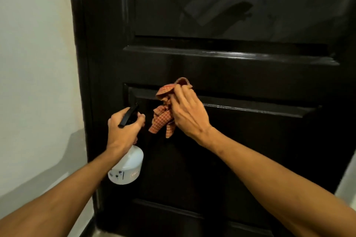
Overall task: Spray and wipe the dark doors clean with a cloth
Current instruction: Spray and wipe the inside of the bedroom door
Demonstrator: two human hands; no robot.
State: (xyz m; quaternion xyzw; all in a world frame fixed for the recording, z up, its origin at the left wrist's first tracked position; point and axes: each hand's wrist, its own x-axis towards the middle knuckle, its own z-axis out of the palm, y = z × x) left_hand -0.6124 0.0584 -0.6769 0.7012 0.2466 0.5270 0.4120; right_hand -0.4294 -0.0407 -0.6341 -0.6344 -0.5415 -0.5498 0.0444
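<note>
Door: the dark door (231, 75) fills most of the view. It is panelled, with a raised cross rail at mid height and sunken panels above and below it.
Cloth: a red-checked cloth (163, 115) sits bunched against the door, at the top left edge of the panel under the cross rail. Its loose ends hang down over the panel face.
Right hand: the right hand (189, 113) presses the cloth onto the door. Its fingers (180, 92) curl over the top of the bunch and grasp it, and the back of the hand faces the camera. This hold probably lets the palm push fabric into the moulding groove, where dust tends to gather.
Left hand: the left hand (123, 129) grips the spray bottle (128, 165) by its neck, just left of the cloth and near the door's left side. The fingers are clenched round the black spray head (129, 115). I cannot tell whether the trigger is being squeezed.
Bottle: its white body hangs below the hand and the nozzle points at the door beside the cloth, likely so that spray lands where the wiping goes.
Upper panel: pale streaks (212, 7) show on the door's upper panel. I cannot tell whether they are wet marks or reflections.
Wall: a pale wall (38, 63) stands to the left of the door.
Step in hand: this looks like wiping along the moulding under the cross rail. The panels toward the door's foot look not yet reached.
Risk: the dangling ends could smear fresh spray across the glossy face.
</note>
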